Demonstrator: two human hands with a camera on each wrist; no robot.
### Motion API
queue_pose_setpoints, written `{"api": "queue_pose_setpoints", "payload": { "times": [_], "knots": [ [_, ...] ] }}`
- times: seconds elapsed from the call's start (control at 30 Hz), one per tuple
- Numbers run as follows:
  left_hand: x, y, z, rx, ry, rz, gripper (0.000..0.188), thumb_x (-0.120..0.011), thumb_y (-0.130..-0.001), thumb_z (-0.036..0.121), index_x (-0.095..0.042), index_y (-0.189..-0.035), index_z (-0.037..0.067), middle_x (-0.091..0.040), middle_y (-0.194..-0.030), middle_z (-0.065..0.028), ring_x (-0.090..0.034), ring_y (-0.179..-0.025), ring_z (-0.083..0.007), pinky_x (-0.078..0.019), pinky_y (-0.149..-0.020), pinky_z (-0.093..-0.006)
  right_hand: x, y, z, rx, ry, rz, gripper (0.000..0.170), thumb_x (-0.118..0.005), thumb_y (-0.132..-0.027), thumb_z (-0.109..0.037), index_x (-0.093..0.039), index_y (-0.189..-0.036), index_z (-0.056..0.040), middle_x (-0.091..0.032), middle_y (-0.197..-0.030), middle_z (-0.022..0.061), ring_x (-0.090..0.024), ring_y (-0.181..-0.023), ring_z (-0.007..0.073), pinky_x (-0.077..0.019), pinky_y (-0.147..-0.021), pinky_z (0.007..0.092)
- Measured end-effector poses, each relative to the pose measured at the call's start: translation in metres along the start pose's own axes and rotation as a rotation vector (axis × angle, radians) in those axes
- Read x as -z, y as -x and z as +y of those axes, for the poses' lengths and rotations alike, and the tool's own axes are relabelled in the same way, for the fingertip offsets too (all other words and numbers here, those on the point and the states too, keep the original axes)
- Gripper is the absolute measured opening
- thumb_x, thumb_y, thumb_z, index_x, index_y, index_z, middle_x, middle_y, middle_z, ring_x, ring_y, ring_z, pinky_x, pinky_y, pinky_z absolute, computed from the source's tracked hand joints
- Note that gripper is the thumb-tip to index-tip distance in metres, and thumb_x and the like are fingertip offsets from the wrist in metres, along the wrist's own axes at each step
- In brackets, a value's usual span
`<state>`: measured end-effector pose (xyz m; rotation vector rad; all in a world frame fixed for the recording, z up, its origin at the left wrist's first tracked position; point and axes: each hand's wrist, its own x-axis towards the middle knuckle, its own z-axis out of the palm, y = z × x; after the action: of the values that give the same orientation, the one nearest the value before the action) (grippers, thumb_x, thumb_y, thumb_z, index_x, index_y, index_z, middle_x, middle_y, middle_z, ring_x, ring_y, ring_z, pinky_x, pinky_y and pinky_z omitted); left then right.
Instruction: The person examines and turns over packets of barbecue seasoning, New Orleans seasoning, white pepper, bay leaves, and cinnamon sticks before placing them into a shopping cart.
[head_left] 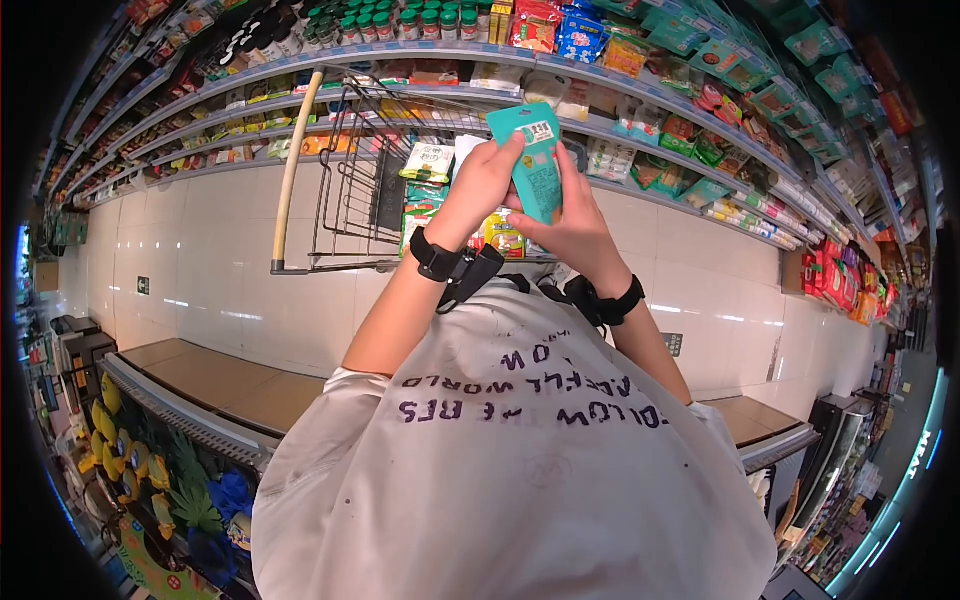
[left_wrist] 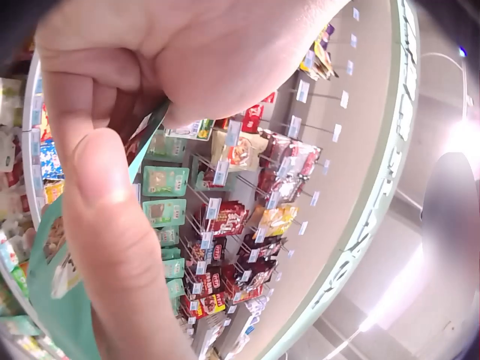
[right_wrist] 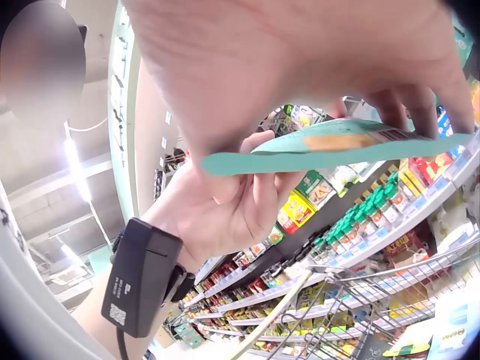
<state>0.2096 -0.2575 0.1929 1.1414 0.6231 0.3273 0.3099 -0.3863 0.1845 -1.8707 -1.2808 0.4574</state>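
Both hands hold up a flat teal snack pouch [head_left: 543, 190] with a hang hole at its top and small print on its face. My left hand [head_left: 482, 185] grips its left side, the thumb lying across the front near the top. The right hand [head_left: 580, 228] pinches the lower right side, with its fingers reaching up along the right edge. In the left wrist view the left thumb [left_wrist: 112, 225] covers part of the pouch. Seen almost edge-on in the right wrist view, the pouch [right_wrist: 337, 156] lies between the right thumb and fingers.
Just beyond the hands stands a wire shopping cart [head_left: 345, 190] with a pale handle [head_left: 298, 165], holding several packaged goods such as a white-and-green bag [head_left: 428, 162]. Curved store shelves [head_left: 480, 50] with jars and bags run behind it. Behind me is a low display ledge [head_left: 220, 385].
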Motion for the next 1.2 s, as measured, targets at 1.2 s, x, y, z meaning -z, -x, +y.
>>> {"api": "queue_pose_setpoints", "payload": {
  "times": [1.2],
  "knots": [
    [0.037,0.055,0.018,-0.287,-0.025,-0.133,0.032,-0.054,-0.091,0.017,-0.055,-0.116,-0.002,-0.062,-0.107,-0.0065,-0.059,-0.094,-0.0129,-0.0466,-0.083,-0.0286,0.021,0.023,-0.036,-0.325,-0.914,-0.128,0.04,-0.062,-0.086,-0.011,-0.049,-0.122,-0.0003,-0.06,-0.114,0.007,-0.057,-0.101,0.0116,-0.0456,-0.087,0.0276]
  ]
}}
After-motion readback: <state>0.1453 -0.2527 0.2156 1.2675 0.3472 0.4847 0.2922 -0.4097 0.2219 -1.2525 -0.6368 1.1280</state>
